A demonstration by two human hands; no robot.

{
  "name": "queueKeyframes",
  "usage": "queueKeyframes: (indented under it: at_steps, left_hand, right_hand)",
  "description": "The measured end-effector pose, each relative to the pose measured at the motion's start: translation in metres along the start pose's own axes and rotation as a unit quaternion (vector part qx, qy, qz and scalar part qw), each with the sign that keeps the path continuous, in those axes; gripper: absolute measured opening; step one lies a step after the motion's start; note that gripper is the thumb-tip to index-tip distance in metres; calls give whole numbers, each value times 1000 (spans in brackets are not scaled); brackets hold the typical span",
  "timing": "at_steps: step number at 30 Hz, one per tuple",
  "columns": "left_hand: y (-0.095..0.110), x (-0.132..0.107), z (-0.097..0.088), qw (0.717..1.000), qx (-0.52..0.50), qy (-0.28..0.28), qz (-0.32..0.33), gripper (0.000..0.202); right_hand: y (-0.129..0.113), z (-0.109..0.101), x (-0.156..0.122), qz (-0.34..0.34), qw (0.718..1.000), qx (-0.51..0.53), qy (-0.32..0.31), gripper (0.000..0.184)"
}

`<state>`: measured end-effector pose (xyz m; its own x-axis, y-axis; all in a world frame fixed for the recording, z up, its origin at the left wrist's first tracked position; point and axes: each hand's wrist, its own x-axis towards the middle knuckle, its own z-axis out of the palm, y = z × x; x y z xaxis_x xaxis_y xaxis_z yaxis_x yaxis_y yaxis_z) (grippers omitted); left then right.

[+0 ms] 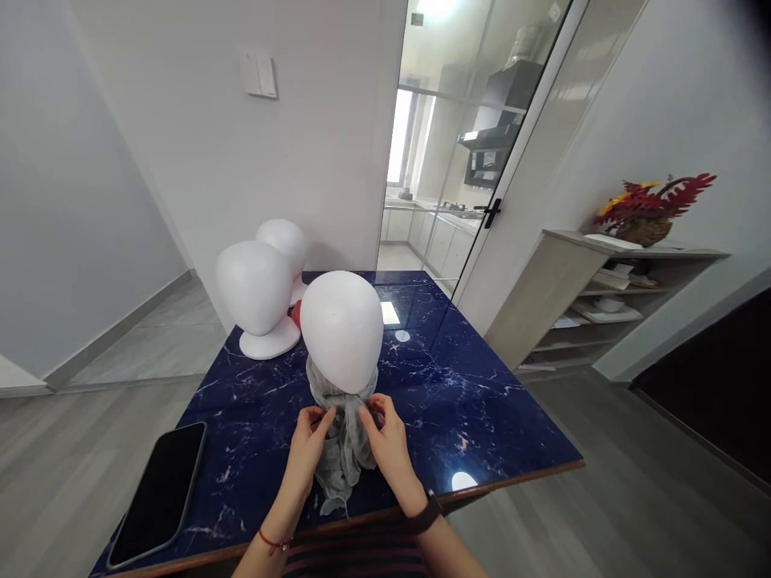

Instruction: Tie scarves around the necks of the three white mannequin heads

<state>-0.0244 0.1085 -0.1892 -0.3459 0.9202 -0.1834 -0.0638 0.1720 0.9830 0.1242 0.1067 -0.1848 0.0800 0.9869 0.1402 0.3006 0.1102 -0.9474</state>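
A white foam mannequin head [342, 329] stands near the front of the table. Round its neck is wrapped a thin grey scarf [346, 437], knotted in front, with its ends hanging down toward the table edge. My left hand [312, 437] pinches the scarf at the left of the knot. On the other side my right hand [385, 433] grips the scarf's folds between thumb and fingers. Both hands are closed on the cloth just under the chin of the head. The head's base is hidden by the scarf and hands.
Two more white foam heads, a nearer one [256, 289] and a farther one [283, 243], stand at the back left, with something red [296, 313] beside them. A smartphone [160, 494] lies on the left of the blue marbled table [458, 409]. Shelves [602, 297] stand to the right.
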Motion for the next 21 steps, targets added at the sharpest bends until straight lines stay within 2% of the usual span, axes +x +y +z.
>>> queueKeyframes:
  at_steps: [2,4,8,12,17,21]
  left_hand:
    - [3,-4,3,999,-38,-13,-15,44]
    - [7,-9,6,994,-87,-50,-36,41]
    - [11,-12,14,980,-153,-114,-59,36]
    - [5,-5,22,979,-176,-99,-40,33]
    - [0,-3,22,984,-161,-62,-44,38]
    - [0,-9,15,991,-102,-68,-49,61]
  right_hand:
    - [4,9,6,-20,1000,-11,-12,21]
    - [8,16,6,-40,998,-20,-34,14]
    - [10,18,0,-56,995,-6,-81,13]
    - [5,14,-7,-48,994,-23,-97,19]
    - [-2,6,-24,28,987,-77,-138,18]
    - [-10,-5,-40,27,979,-75,-185,9]
